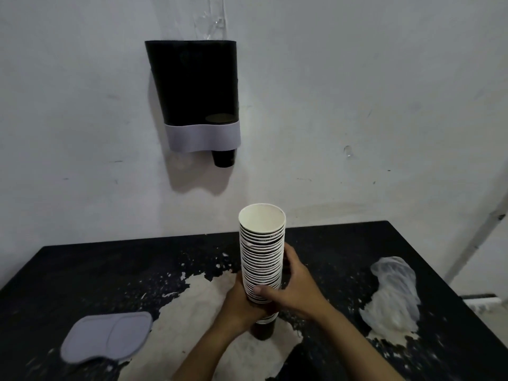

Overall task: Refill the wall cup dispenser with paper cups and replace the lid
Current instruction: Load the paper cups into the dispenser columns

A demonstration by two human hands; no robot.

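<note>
Both hands' grip clamped on upright cup stack (261,259), left hand (242,306) low, right hand (295,287) beside it

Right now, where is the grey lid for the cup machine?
The grey lid lies flat on the black table, near its front left corner, left of the hands holding the cup stack and below the wall dispenser.

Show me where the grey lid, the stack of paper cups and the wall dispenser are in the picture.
grey lid (107,336), head view, on the middle of its top face.
stack of paper cups (261,251), head view, on the ribbed rims mid-stack.
wall dispenser (192,86), head view, on its dark front panel.
</note>
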